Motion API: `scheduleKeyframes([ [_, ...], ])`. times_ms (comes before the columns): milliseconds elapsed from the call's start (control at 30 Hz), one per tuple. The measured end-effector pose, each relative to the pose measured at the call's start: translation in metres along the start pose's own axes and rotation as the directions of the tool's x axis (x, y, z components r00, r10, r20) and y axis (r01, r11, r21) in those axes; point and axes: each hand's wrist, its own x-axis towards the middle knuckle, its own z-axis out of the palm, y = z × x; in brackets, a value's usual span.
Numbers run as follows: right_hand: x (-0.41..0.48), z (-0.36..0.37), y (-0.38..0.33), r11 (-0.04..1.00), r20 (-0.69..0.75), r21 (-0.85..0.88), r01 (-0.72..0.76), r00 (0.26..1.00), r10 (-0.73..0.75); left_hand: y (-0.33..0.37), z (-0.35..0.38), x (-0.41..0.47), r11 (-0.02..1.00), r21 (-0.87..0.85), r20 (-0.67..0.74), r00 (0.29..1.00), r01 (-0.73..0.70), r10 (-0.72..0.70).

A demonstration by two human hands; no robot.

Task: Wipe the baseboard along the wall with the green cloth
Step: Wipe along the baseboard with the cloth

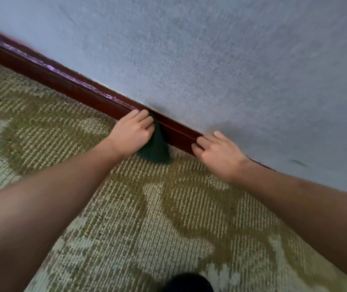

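Two hands down at the skirting line. Left hand (131, 133) has its grip closed round the dark green textured cloth (157, 149), fingers curled over the top of the bunch and pushing it against the face of the dark red-brown wooden baseboard (63, 82). The cloth's loose tail fans out onto the olive-and-cream patterned loop carpet (126, 207), just right of the wrist. Cloth sits mid-run in view, at the joint between baseboard and carpet. The bunched hold makes sense: it gives a firm pad that reaches the top lip and the face at once. Right hand (217, 153) holds nothing, grip open, fingers bent with tips resting on the baseboard's top edge where it meets the pale blue-grey textured wall (210, 60). It's near the cloth on the right, not touching it. Reads as a brace for balance, my guess. The far-left stretch of baseboard shows pale streaks along its top, scuffs or dust, so I'd judge that stretch not yet wiped. Dark rounded shape (189, 283) at the near edge: can't tell what it is.
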Motion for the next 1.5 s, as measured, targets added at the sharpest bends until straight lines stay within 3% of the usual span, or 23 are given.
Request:
scheduleKeyframes([
  [100, 0.016, 0.003, -0.022, 0.975, -0.04, 0.218, -0.029, 0.998, 0.038, 0.001, -0.003, 0.009, 0.999, -0.045, 0.047, 0.999, 0.022, -0.02],
  [267, 0.055, -0.001, -0.048, 0.802, 0.001, 0.562, -0.203, 0.97, 0.245, -0.005, -0.017, 0.019, 0.997, -0.074, 0.142, 0.99, 0.038, -0.027],
  [433, 0.084, 0.003, -0.06, 0.729, -0.054, 0.608, -0.313, 0.901, 0.431, 0.004, -0.022, 0.024, 0.97, -0.189, 0.172, 0.978, 0.152, -0.119],
  [600, 0.087, 0.007, -0.054, 0.736, -0.167, 0.643, -0.212, 0.899, 0.405, -0.004, -0.027, 0.018, 0.948, -0.239, 0.133, 0.975, 0.208, -0.18],
  [733, 0.084, 0.004, -0.043, 0.806, -0.179, 0.573, -0.149, 0.937, 0.301, -0.003, -0.032, 0.018, 0.97, -0.195, 0.183, 0.977, 0.146, -0.11],
  [933, 0.081, 0.001, -0.025, 0.917, -0.267, 0.39, -0.087, 0.942, 0.203, -0.01, -0.034, 0.019, 0.988, -0.157, 0.035, 0.999, -0.01, 0.016],
  [1067, 0.088, 0.001, -0.032, 0.939, -0.261, 0.333, -0.08, 0.95, 0.173, -0.016, -0.027, 0.016, 0.981, -0.177, 0.014, 0.997, -0.073, 0.077],
  [1267, 0.087, -0.009, -0.038, 0.949, -0.237, 0.208, -0.235, 0.93, 0.282, -0.028, -0.023, 0.007, 0.959, -0.185, -0.033, 0.977, -0.214, 0.212],
  [1333, 0.089, 0.001, -0.039, 0.96, -0.254, 0.224, -0.169, 0.941, 0.225, -0.031, -0.021, 0.006, 0.945, -0.165, -0.066, 0.959, -0.282, 0.275],
  [1433, 0.091, -0.007, -0.03, 0.989, -0.383, 0.114, -0.097, 0.914, 0.134, -0.04, -0.017, 0.001, 0.916, -0.124, -0.077, 0.924, -0.383, 0.376],
  [1500, 0.094, -0.012, -0.026, 0.998, -0.427, 0.039, -0.044, 0.903, 0.057, -0.045, -0.013, -0.001, 0.916, -0.125, -0.094, 0.924, -0.381, 0.371],
])
